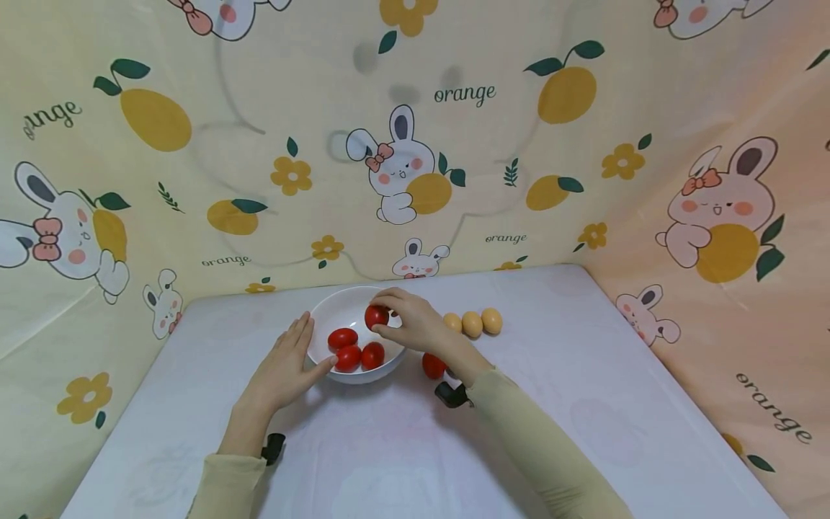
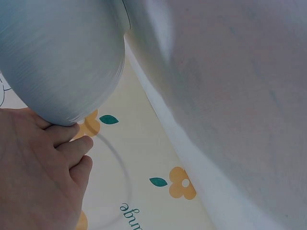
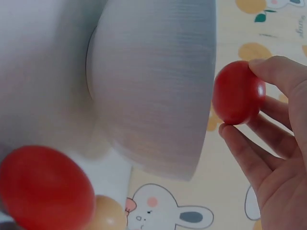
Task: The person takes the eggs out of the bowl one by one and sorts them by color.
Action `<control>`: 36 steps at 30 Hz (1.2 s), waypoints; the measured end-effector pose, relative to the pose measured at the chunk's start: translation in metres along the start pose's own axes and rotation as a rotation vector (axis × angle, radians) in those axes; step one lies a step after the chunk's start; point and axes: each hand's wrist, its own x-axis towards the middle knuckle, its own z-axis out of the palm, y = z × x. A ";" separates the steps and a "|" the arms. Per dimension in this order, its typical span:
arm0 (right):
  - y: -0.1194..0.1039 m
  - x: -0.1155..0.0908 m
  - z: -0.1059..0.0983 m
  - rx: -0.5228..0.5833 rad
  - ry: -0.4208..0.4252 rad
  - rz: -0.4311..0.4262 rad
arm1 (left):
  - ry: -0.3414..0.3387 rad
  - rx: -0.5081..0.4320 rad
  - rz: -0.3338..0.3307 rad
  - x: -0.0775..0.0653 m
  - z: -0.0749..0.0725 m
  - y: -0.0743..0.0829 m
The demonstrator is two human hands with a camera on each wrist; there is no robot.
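A white bowl [image 1: 357, 378] stands on the table with several glossy red egg-shaped objects [image 1: 342, 338] in it. My left hand [image 1: 283, 367] rests against the bowl's left side, its fingers stretched along the rim and the thumb at the front rim. Over the bowl's right part, my right hand [image 1: 415, 321] pinches another red egg-shaped object [image 3: 238, 92] between thumb and fingers. In the right wrist view this object is level with the bowl's rim. The left wrist view shows the bowl's outer wall [image 2: 62, 52] beside the left fingertips.
Right of the bowl lie several yellowish-tan egg-shaped objects [image 1: 472, 324] in a row. Nearer, a red egg-shaped object [image 1: 433, 365] sits partly hidden by the right wrist. A patterned cloth [image 1: 311, 94] backs the pale table [image 1: 363, 461].
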 end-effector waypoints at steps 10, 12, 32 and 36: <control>0.010 -0.028 -0.015 0.030 0.116 -0.022 | 0.001 0.009 0.005 0.000 -0.001 0.001; 0.013 -0.034 -0.017 0.029 0.135 -0.022 | -0.002 0.009 0.004 -0.001 -0.001 0.000; 0.049 -0.096 -0.039 0.024 0.179 0.156 | -0.008 -0.001 -0.021 0.000 0.000 0.002; 0.061 -0.108 -0.041 0.005 0.194 0.145 | -0.005 0.000 -0.004 -0.001 -0.001 0.002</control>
